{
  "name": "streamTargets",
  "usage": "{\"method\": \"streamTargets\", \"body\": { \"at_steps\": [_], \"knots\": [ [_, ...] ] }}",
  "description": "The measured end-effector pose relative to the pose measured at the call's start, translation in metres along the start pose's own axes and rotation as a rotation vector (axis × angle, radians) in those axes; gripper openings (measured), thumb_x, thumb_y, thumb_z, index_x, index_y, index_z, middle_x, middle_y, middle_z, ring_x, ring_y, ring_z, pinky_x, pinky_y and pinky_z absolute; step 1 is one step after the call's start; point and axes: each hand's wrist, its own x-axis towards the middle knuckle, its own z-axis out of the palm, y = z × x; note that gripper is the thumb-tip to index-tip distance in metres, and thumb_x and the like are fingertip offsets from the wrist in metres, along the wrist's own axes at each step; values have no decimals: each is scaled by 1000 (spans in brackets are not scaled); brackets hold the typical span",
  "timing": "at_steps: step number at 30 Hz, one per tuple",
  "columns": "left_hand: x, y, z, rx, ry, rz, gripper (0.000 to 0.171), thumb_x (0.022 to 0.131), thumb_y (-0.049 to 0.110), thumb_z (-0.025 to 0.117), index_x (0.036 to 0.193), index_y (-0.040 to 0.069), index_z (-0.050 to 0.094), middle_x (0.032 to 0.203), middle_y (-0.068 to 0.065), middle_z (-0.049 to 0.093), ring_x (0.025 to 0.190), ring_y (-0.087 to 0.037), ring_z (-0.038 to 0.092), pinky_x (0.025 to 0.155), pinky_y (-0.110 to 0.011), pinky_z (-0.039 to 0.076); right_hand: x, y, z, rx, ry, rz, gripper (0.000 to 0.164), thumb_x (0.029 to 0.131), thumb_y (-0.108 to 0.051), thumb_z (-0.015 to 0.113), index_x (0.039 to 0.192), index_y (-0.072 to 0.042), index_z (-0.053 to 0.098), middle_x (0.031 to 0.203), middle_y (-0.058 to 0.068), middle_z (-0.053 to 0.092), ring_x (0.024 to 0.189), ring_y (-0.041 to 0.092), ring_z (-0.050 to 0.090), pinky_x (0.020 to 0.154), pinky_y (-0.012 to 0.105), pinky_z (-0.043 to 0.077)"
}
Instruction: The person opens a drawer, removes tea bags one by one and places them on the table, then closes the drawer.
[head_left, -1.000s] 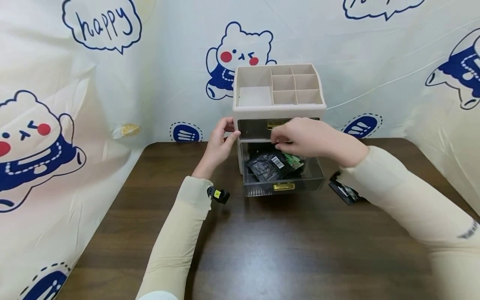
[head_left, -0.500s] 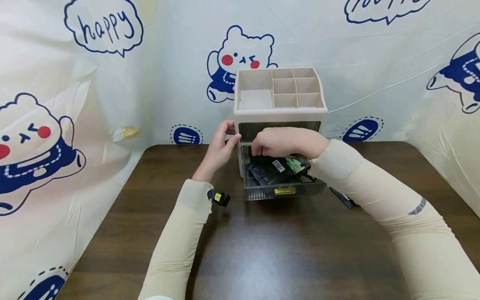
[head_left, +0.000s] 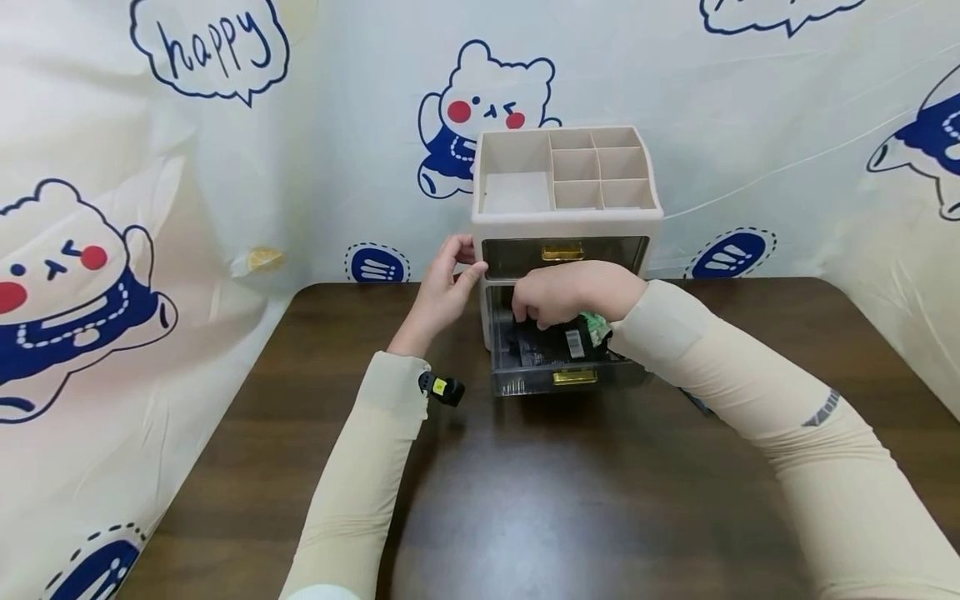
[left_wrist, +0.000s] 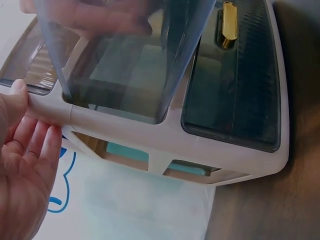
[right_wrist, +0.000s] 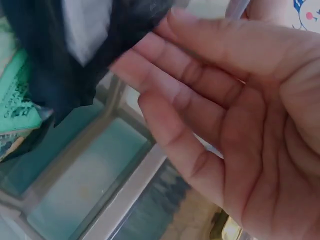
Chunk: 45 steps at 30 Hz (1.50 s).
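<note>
A white desktop drawer organizer stands at the back of the table, its lower smoky clear drawer pulled out. My left hand holds the organizer's left edge, thumb on the front frame and fingers along the side wall. Over the drawer, my right hand pinches a black packet by its edge between thumb and fingertips. A black packet with a barcode shows in the drawer below the hand. Beside it is a green-printed packet, partly hidden by the right wrist.
The upper drawer is closed and has a gold handle. Open compartments top the organizer. A dark packet lies on the brown table, mostly behind the right sleeve. A printed cloth hangs behind.
The right hand has moved left and down over the open drawer. The barcode packet has turned and shifted slightly right. My left hand stays on the organizer's edge.
</note>
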Motion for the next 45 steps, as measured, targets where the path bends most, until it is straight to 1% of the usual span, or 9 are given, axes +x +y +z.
{"method": "streamTargets", "body": {
  "at_steps": [4,7,10,15,24,27,30,34,45],
  "knots": [
    [2,-1,0,-15,16,15,26,93,4,51,117,-5,45,109,-18,47,98,-23,46,80,-39,45,-2,1,-1,-4,-9,33,27,86,-5,62,113,-4,61,107,10,59,90,15,52,84,35,46],
    [2,-2,-1,-21,14,16,26,92,3,52,116,-6,45,108,-18,47,98,-23,45,80,-41,45,-2,4,0,11,-38,24,4,86,-7,62,85,-8,58,78,2,49,67,13,43,66,28,41],
    [1,-1,-1,-12,3,10,27,92,3,51,117,-6,45,109,-18,47,98,-23,45,81,-41,46,-3,7,2,44,-55,-12,31,88,-5,59,67,-12,38,64,0,27,56,14,26,57,28,28],
    [1,-3,-1,-25,-4,2,27,93,4,51,118,-5,44,111,-17,47,99,-22,44,82,-40,46,-9,10,-3,105,8,-74,37,91,-2,53,66,-13,28,63,0,20,56,15,20,56,29,24],
    [12,-38,4,-43,2,22,29,92,10,54,119,1,46,110,-10,48,99,-16,45,82,-36,46,-46,16,-16,76,219,-129,20,91,0,51,74,-7,44,66,1,31,61,17,34,61,30,31],
    [11,-39,4,-40,4,34,29,92,10,53,118,1,46,110,-10,48,98,-15,45,81,-36,46,-64,23,-16,82,282,-137,17,91,0,50,76,-7,48,67,2,37,64,17,39,63,32,35],
    [7,-23,3,-36,1,31,28,92,7,52,118,-3,45,110,-14,47,99,-18,45,81,-37,46,-85,34,-12,98,342,-136,16,91,1,49,78,-9,51,70,2,44,66,16,42,64,33,38],
    [1,-4,3,-43,-1,23,27,92,1,51,117,-7,44,110,-19,46,100,-23,45,83,-40,46,-116,51,3,152,397,-115,17,92,1,48,82,-11,52,73,2,50,69,13,47,65,33,42],
    [2,-5,3,-35,5,37,28,92,3,51,119,-6,44,111,-19,47,103,-23,45,82,-41,45,-171,113,90,400,481,-29,19,91,5,48,78,-8,47,69,1,43,62,14,45,54,26,40]
  ]
}}
